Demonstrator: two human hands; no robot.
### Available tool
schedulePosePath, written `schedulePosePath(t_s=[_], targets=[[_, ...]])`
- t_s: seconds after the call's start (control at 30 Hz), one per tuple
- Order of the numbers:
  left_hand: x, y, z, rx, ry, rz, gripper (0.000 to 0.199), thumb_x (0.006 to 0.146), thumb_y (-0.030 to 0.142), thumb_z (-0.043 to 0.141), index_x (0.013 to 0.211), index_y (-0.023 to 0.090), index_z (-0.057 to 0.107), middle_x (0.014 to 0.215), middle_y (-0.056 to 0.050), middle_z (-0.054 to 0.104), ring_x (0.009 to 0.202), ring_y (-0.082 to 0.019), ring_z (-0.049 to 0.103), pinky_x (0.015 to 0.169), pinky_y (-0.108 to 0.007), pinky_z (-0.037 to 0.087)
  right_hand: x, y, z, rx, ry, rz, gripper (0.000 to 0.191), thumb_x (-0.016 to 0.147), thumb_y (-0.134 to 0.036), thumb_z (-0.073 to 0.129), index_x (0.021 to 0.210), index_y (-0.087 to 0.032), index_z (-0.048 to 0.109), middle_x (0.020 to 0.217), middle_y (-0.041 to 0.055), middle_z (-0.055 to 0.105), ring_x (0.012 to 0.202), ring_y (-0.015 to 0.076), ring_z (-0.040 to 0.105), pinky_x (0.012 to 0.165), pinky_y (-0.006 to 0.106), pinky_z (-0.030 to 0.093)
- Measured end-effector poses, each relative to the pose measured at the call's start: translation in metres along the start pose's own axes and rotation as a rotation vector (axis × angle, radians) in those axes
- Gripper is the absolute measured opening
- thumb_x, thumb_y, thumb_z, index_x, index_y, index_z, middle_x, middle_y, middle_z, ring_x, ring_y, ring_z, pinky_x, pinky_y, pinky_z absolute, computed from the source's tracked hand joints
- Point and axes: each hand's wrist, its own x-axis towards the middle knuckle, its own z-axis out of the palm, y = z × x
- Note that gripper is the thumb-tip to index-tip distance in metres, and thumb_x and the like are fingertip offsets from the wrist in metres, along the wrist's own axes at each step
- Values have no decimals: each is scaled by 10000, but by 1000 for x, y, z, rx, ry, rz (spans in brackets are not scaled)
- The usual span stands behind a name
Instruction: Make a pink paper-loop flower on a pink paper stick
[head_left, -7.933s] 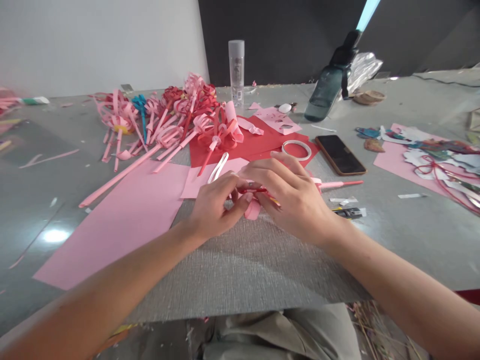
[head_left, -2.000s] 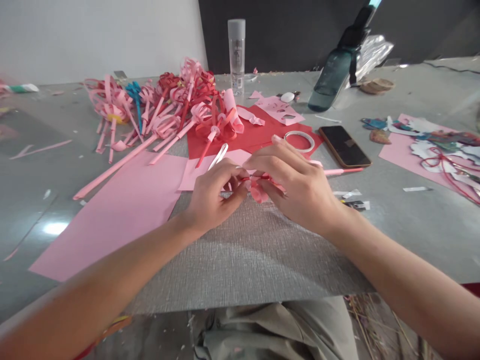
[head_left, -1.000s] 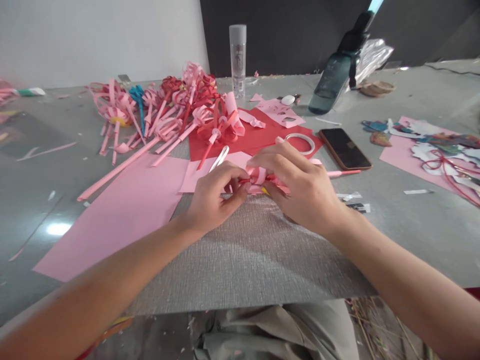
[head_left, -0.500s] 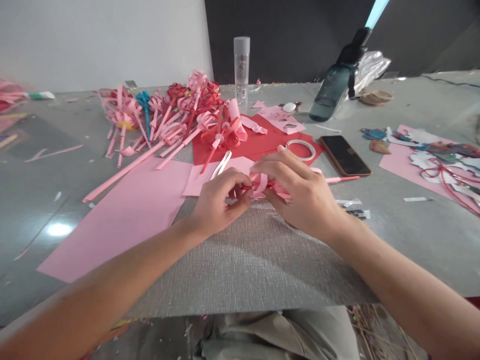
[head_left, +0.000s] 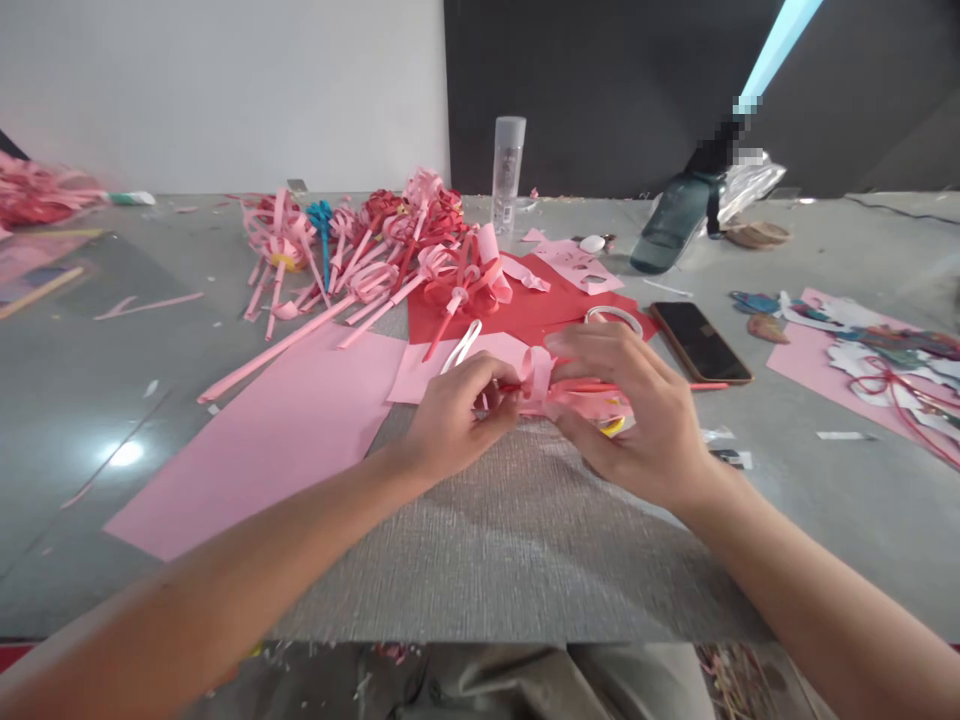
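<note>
My left hand has thumb and index finger pinched on the red tip of a paper flower made of pink strips. Its pink paper loop stands up just beside those fingertips. A thin red paper stem runs rightward from the flower, passing behind my right hand. That hand is spread around the right side of the flower, thumb well away from the fingers, and no grip on it shows. A little yellow piece shows under the right fingers. Pink paper and a red sheet lie behind the hands.
Finished-looking paper flowers are heaped at back left. A large pink sheet lies left. A tape roll, phone, clear bottle and tilted dark bottle stand or lie beyond. Paper cutouts are at right.
My right hand has opened away from the flower, uncovering more of its strips and the yellow piece. My left hand keeps its pinch. The whole view has shifted slightly.
</note>
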Motion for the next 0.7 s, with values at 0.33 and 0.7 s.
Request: schedulePosePath(t_s=[0.33,0.7], targets=[[-2,-1,-1,42,-45,191,23,990,166,607,1011,174,602,886,-21,660,711,-94,593,637,-232,502,0,5,8,-21,159,64,419,902,-50,656,1242,-293,626,1149,31,705,1068,204,697,871,382,651],[-4,-3,-1,113,-121,245,85,993,161,604,1073,189,601,984,-26,684,735,-92,654,648,-219,538,0,4,12,19,195,120,422,920,-57,635,1253,-317,634,1186,25,680,1053,200,696,816,385,668]])
